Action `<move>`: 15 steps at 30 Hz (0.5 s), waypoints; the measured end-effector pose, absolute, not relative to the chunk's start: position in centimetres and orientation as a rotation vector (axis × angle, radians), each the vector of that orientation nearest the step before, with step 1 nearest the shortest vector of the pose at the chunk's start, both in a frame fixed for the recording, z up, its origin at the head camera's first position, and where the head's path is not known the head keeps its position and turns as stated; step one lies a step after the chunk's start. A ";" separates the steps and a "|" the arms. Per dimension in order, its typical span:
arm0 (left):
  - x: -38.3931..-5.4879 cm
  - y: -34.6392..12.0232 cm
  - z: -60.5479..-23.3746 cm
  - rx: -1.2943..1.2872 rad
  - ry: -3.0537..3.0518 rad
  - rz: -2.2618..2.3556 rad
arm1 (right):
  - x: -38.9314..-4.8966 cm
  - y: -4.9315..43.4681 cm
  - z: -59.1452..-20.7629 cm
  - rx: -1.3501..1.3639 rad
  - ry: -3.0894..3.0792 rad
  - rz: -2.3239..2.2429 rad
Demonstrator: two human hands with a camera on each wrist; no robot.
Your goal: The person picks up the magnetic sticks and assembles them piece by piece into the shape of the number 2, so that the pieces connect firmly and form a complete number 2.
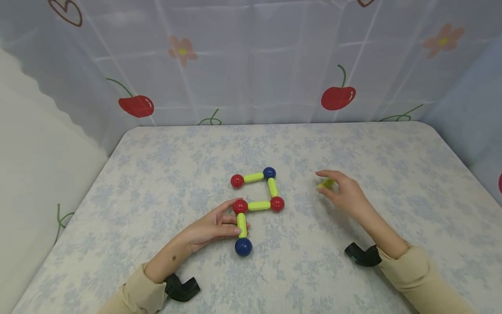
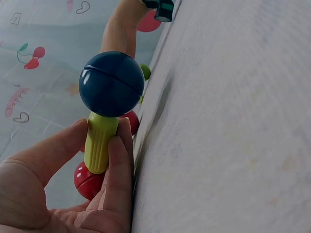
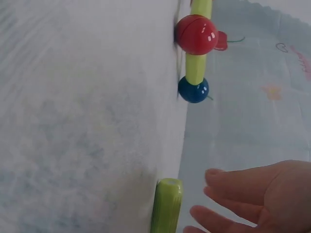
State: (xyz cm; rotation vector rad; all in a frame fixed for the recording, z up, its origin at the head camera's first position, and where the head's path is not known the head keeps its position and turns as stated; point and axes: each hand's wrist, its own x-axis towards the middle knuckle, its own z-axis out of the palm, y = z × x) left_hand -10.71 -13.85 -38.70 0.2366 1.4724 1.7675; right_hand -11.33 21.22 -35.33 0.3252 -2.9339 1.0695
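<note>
A chain of yellow-green rods joined by red and blue balls lies on the table in a bent S-like shape. With thumb and fingers, my left hand (image 1: 209, 229) pinches the rod (image 2: 101, 143) at the chain's near end. That rod runs between a blue ball (image 1: 243, 247) and a red ball (image 1: 240, 206), with a fingertip right at the red one. Over to the right, my right hand (image 1: 347, 194) hovers with thumb and fingers spread about a loose green rod (image 3: 166, 208). In the right wrist view, the fingers stand apart from this rod.
Farther along the chain come a red ball (image 1: 277, 204), a far blue ball (image 1: 269, 173) and an end red ball (image 1: 237, 181). A pale flowered cloth covers the table (image 1: 176, 161). A curtain with cherry prints (image 1: 251, 65) hangs behind it. Both wrists carry black camera mounts (image 1: 182, 288).
</note>
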 end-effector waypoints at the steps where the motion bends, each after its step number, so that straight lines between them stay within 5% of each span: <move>1: -10.7 -13.9 -38.7 0.239 1.472 1.767 | -11.4 21.2 -35.5 0.336 -2.953 1.030; 15: -10.7 -13.9 -38.7 0.221 1.469 1.767 | -11.2 20.8 -36.5 0.355 -2.965 0.845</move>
